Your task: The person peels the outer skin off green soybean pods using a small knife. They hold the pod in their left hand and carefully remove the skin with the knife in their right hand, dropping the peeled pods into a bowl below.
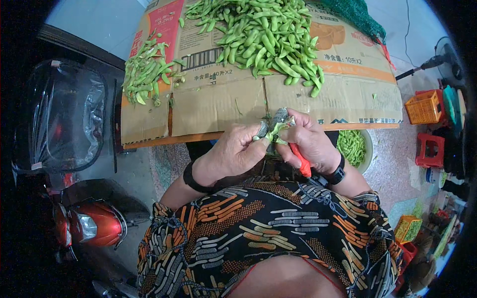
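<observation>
Above the near edge of the cardboard-covered table, my left hand (242, 149) and my right hand (311, 143) meet, pinching a green soybean pod (275, 130) between them. Grey wraps cover some of my fingertips. My right hand also holds a red-handled tool (301, 160), whose working end is hidden among the fingers and pod. A large heap of green soybean pods (264, 37) lies on the cardboard (220, 111) beyond my hands. To the left is a smaller pile of paler pods (145, 76).
A green mesh bag (354, 16) lies at the table's far right. A white basin (369, 151) holding shelled green beans (350, 147) stands below the right edge. Farther right are an orange crate (423, 107) and a red stool (430, 150). A red scooter (97, 223) stands at lower left.
</observation>
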Tool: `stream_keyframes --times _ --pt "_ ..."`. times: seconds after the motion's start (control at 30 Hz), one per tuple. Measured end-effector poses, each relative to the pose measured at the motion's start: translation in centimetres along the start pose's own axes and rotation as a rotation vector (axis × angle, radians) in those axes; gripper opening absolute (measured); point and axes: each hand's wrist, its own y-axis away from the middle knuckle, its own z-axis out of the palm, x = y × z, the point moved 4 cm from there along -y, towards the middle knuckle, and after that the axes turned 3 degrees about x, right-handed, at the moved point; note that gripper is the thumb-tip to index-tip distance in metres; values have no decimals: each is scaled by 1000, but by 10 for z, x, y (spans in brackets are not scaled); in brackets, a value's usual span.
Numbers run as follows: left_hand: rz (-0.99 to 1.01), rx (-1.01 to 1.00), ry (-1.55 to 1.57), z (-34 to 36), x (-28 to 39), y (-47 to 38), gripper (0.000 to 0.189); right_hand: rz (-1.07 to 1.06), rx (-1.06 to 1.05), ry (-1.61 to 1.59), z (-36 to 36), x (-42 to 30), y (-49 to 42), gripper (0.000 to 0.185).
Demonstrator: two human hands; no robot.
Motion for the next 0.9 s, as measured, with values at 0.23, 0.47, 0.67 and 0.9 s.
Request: stream_keyframes --times 0.23,0.47,0.67,0.9 --pt "-60 -19 179 4 -3 2 18 -26 -81 -145 -3 1 3 11" --pt "171 177 -328 3 5 -5 15 -359 228 520 -7 2 5 16" --pt "225 218 -609 9 17 -5 18 -514 337 1026 -11 -2 7 25" --pt "270 126 -414 11 2 -1 20 -180 169 393 -9 2 9 4"
